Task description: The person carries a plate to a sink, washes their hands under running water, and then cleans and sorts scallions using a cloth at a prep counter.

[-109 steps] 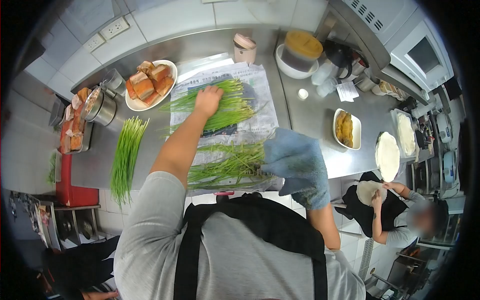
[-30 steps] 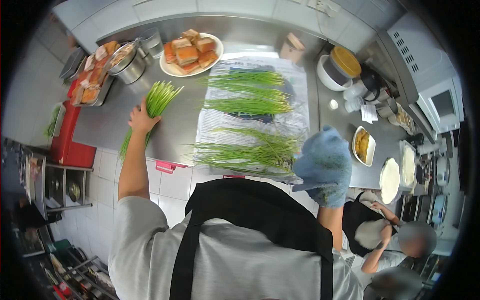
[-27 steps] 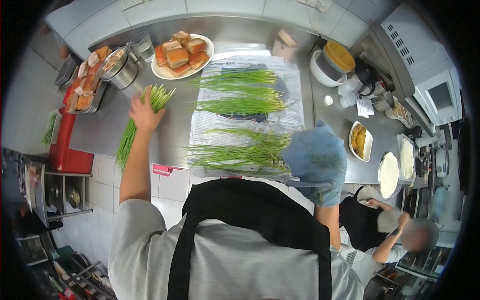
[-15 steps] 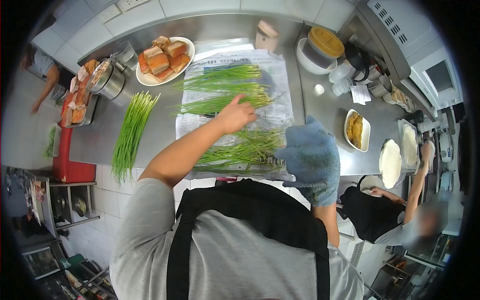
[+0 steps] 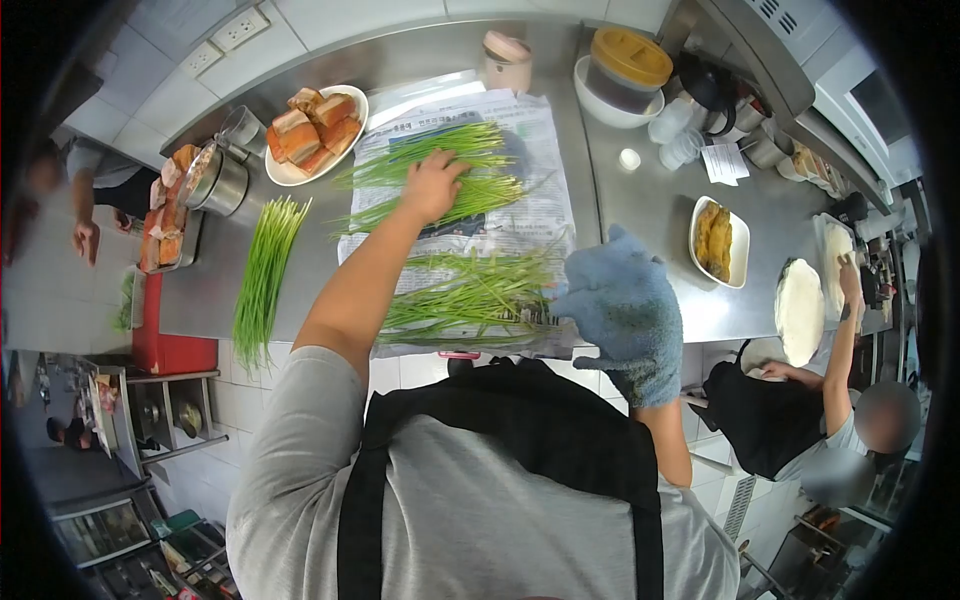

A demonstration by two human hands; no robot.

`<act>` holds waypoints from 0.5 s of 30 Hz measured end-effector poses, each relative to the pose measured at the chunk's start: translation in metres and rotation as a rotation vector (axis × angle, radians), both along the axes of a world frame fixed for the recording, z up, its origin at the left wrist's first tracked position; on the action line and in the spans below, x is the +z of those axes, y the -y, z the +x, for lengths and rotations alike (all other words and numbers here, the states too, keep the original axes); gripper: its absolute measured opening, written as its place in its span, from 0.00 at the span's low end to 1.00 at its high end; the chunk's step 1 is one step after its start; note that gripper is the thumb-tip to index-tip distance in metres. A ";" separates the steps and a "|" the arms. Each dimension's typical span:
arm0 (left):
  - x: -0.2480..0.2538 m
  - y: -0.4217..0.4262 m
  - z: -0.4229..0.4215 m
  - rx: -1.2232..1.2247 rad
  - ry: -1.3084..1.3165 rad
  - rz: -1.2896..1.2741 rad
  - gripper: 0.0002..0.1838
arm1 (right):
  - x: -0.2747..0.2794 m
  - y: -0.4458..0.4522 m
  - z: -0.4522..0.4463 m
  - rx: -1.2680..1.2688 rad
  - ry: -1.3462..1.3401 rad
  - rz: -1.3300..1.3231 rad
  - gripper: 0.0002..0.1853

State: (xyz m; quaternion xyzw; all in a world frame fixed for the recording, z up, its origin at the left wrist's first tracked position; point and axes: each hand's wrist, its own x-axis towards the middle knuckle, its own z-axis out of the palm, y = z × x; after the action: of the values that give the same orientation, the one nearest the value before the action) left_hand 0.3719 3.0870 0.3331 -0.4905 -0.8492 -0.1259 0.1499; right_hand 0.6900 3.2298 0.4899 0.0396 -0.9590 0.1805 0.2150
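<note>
The step in hand seemed to be arranging the greens (image 5: 500, 190) on the newspaper (image 5: 545, 195): the left hand (image 5: 432, 188) lay over the upper rows, its fingers bent, but I could not tell whether they were clamped on any stalks. The right hand (image 5: 640, 335) was covered by a blue cloth (image 5: 625, 285) beside the lower pile (image 5: 470, 300), its grip hidden, while another bunch (image 5: 265, 275) lay on the counter (image 5: 340, 220). Probably the next move called for light, flat fingers, to align the stalks without bending them.

greens (image 5: 470, 292) on newspaper (image 5: 545, 150) | bundle (image 5: 268, 275) left of newspaper | plate (image 5: 286, 177) behind bundle | dish (image 5: 739, 245) right of newspaper
</note>
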 end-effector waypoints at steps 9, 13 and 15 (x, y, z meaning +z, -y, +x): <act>0.028 0.029 0.045 -0.107 0.169 -0.075 0.05 | -0.029 -0.016 0.021 -0.077 0.065 -0.558 0.15; 0.031 0.019 0.039 -0.037 0.210 0.002 0.07 | -0.041 -0.024 0.020 -0.011 0.076 -0.415 0.16; 0.018 0.006 0.021 -0.005 0.281 0.077 0.07 | -0.046 -0.024 0.019 0.022 0.078 -0.362 0.17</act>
State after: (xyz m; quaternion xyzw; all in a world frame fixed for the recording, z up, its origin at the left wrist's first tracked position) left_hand 0.3929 3.0813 0.3513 -0.4642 -0.8551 -0.2260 0.0478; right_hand 0.7087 3.2538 0.4442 0.0037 -0.9180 0.3537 0.1794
